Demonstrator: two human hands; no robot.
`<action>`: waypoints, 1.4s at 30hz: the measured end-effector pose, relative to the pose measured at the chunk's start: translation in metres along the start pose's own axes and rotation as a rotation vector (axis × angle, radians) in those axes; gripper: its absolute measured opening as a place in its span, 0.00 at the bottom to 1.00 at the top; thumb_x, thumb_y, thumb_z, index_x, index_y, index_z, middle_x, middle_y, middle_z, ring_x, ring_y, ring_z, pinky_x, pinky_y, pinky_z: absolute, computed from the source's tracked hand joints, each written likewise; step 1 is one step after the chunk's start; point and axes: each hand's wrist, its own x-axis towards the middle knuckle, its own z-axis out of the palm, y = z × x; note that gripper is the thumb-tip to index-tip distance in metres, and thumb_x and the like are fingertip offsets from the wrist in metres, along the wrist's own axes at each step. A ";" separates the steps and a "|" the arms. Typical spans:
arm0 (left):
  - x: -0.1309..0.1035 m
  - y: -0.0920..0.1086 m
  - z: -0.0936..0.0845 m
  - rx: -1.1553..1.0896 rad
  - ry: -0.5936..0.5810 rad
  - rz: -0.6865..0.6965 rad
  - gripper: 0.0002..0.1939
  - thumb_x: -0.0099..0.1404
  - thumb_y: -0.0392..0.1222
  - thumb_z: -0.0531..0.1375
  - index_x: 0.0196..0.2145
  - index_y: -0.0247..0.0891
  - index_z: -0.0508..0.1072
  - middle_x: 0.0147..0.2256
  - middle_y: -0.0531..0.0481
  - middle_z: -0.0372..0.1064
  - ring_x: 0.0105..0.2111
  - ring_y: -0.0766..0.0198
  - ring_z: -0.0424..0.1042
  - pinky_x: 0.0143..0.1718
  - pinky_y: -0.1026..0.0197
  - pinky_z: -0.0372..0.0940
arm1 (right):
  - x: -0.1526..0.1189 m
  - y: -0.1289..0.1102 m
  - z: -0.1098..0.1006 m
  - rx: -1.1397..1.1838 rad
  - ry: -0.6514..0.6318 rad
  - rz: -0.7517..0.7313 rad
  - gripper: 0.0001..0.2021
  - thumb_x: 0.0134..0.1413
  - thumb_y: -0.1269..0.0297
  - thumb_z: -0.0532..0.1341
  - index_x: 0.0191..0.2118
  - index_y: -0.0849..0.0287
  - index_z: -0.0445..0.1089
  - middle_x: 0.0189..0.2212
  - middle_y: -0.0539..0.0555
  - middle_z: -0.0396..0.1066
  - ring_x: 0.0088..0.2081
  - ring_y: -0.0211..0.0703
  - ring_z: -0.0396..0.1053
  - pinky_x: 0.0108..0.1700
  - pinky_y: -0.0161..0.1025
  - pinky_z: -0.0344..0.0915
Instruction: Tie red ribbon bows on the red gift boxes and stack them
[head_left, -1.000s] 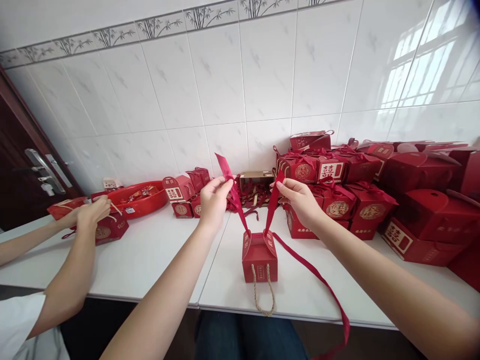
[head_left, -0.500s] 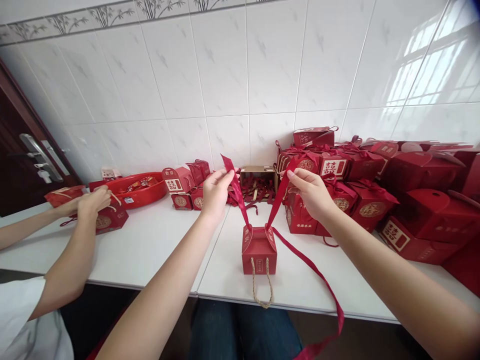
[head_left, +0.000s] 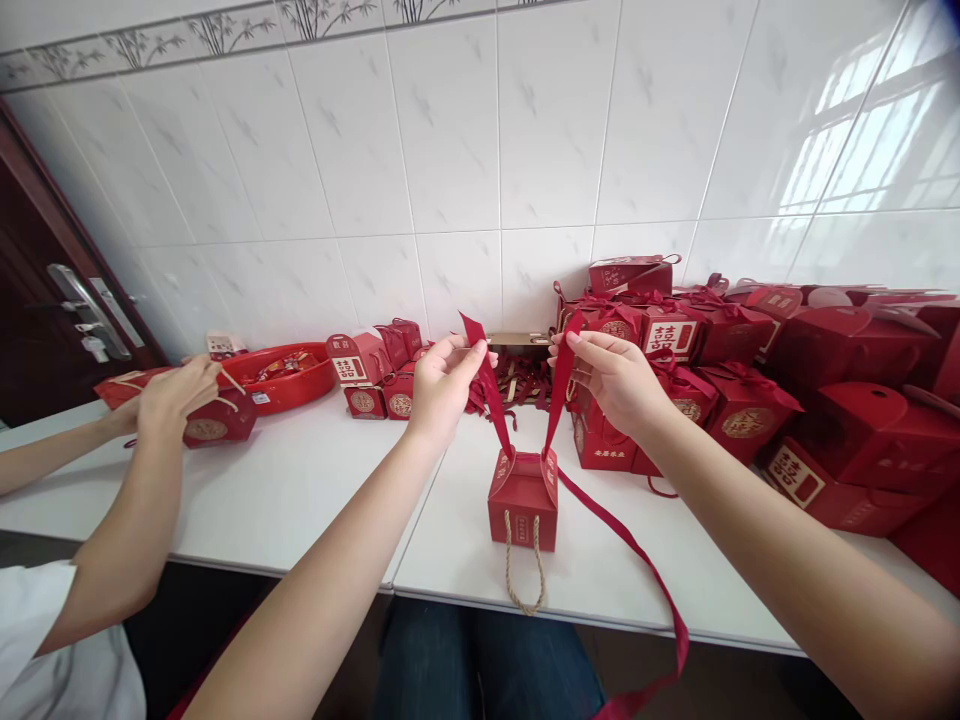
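A small red gift box [head_left: 523, 500] stands upright near the table's front edge, a beige rope handle [head_left: 525, 597] hanging from its front. Red ribbon [head_left: 560, 395] rises from both sides of its top. My left hand [head_left: 448, 380] pinches one raised length of it, and my right hand [head_left: 609, 375] pinches the other, both above the box. From the box's right side a long tail of ribbon curves over the table edge and hangs down.
Red boxes [head_left: 742, 415] are piled at the right. Ribbon pieces lie in an open carton [head_left: 517, 338] behind my hands. Further left are several boxes [head_left: 360, 360], a red basin [head_left: 300, 395] and another person's hands [head_left: 176, 392] at a red box [head_left: 225, 420].
My hands have moved slightly closer together, the left one shifting right, with the ribbon still pinched. The other person's red box has tilted a little.
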 end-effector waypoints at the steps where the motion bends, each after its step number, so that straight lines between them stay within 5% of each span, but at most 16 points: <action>1: 0.000 0.001 0.000 -0.015 0.003 0.000 0.12 0.53 0.45 0.67 0.31 0.36 0.72 0.27 0.50 0.74 0.30 0.63 0.74 0.35 0.61 0.68 | 0.000 0.000 0.001 0.003 0.000 0.001 0.14 0.42 0.54 0.69 0.31 0.59 0.75 0.29 0.53 0.75 0.33 0.40 0.73 0.39 0.37 0.69; 11: -0.008 0.008 0.007 -0.056 -0.112 -0.007 0.12 0.55 0.43 0.66 0.34 0.38 0.68 0.24 0.56 0.70 0.21 0.71 0.68 0.27 0.65 0.64 | -0.007 0.003 0.008 0.047 0.015 0.032 0.15 0.42 0.56 0.70 0.31 0.61 0.69 0.22 0.49 0.73 0.25 0.37 0.72 0.33 0.36 0.70; 17: -0.020 0.007 0.010 0.032 -0.249 -0.160 0.29 0.55 0.41 0.66 0.51 0.38 0.59 0.23 0.55 0.72 0.20 0.68 0.69 0.26 0.63 0.65 | -0.010 0.015 0.018 -0.114 -0.113 -0.015 0.16 0.46 0.52 0.67 0.31 0.61 0.70 0.22 0.49 0.71 0.19 0.31 0.62 0.24 0.32 0.61; 21: -0.019 0.005 0.008 0.101 -0.211 -0.205 0.34 0.52 0.40 0.69 0.54 0.40 0.58 0.24 0.55 0.71 0.16 0.69 0.67 0.23 0.63 0.63 | -0.014 0.025 0.021 -0.069 -0.229 -0.070 0.23 0.55 0.43 0.55 0.29 0.60 0.72 0.21 0.49 0.67 0.20 0.31 0.56 0.24 0.32 0.58; 29: -0.018 -0.004 -0.008 0.074 -0.295 -0.328 0.22 0.53 0.33 0.63 0.46 0.38 0.66 0.25 0.53 0.71 0.22 0.65 0.71 0.24 0.63 0.62 | -0.013 0.039 0.014 -0.064 -0.310 -0.086 0.12 0.55 0.53 0.61 0.33 0.56 0.72 0.25 0.48 0.66 0.27 0.34 0.61 0.32 0.33 0.60; 32: -0.016 -0.008 -0.015 -0.051 -0.223 -0.439 0.17 0.51 0.30 0.60 0.41 0.36 0.68 0.25 0.52 0.70 0.25 0.64 0.71 0.25 0.64 0.63 | -0.012 0.039 0.007 -0.279 -0.378 -0.237 0.10 0.58 0.56 0.59 0.32 0.57 0.72 0.27 0.50 0.68 0.30 0.37 0.64 0.35 0.36 0.62; 36: -0.014 -0.008 -0.018 -0.187 -0.170 -0.531 0.14 0.51 0.29 0.60 0.38 0.36 0.69 0.23 0.54 0.67 0.25 0.67 0.69 0.33 0.58 0.68 | -0.014 0.043 0.001 -0.662 -0.409 -0.621 0.09 0.60 0.64 0.56 0.35 0.56 0.73 0.32 0.54 0.73 0.35 0.42 0.68 0.42 0.42 0.61; 39: -0.020 -0.006 -0.016 -0.134 -0.219 -0.470 0.13 0.54 0.33 0.60 0.39 0.35 0.69 0.24 0.50 0.70 0.29 0.62 0.71 0.38 0.53 0.68 | -0.017 0.048 0.001 -0.801 -0.323 -0.749 0.09 0.59 0.67 0.57 0.38 0.54 0.75 0.33 0.54 0.75 0.36 0.43 0.69 0.46 0.46 0.60; 42: -0.031 -0.005 -0.016 0.156 -0.181 -0.156 0.15 0.56 0.38 0.62 0.43 0.38 0.70 0.27 0.49 0.72 0.32 0.59 0.72 0.39 0.56 0.66 | -0.025 0.053 0.004 -0.676 -0.240 -0.671 0.08 0.58 0.65 0.59 0.39 0.52 0.76 0.39 0.54 0.75 0.42 0.44 0.71 0.48 0.45 0.63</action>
